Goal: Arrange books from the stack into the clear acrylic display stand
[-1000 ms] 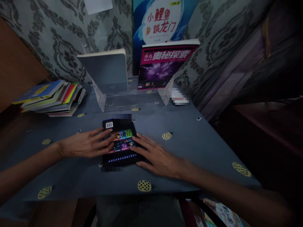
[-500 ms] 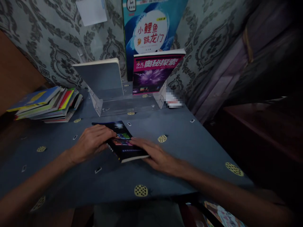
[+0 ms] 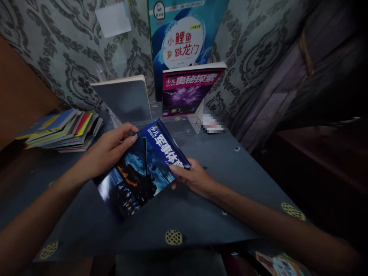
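Note:
A dark blue book with white Chinese title characters and a tank picture is held tilted above the table, its cover facing me. My left hand grips its upper left edge, thumb on the cover. My right hand pinches the right edge, with the thumb on top and fingers underneath. Behind it, a clear acrylic stand holds a purple-and-pink book on its right side and a book with a plain grey face on its left.
A stack of books lies at the table's left. A large blue picture book stands against the patterned wall. The patterned tablecloth ends at the near edge. A curtain hangs at right, beside a small blurred-out item.
The book has been turned over from its back cover to its front cover and raised off the table. Both hands have shifted their hold on its edges.

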{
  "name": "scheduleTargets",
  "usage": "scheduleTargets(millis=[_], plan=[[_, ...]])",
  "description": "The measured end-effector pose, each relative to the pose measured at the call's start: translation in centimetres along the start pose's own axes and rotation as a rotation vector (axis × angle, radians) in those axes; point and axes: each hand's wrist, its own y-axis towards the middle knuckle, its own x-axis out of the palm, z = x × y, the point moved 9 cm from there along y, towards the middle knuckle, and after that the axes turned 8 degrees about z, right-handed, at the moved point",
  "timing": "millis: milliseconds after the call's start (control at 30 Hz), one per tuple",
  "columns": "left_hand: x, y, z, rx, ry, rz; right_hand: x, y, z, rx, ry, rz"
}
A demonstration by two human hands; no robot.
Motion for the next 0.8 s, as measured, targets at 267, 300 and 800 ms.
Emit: scheduleTargets(millis=[267, 300, 800], plan=[[6.6, -2.7, -10.8, -0.404, -0.198, -0.141, -2.2, 2.3, 1.8, 0.022, -0.117, 0.107], [6.7, -2.9, -10.9, -0.361, -0.115, -0.127, -2.5, 2.5, 1.9, 0.018, -0.153, 0.106], [11.4, -2.6, -6.6, 0.189, 0.370, -0.080, -4.5, 2.4, -2.4, -0.393, -1.124, 0.231]])
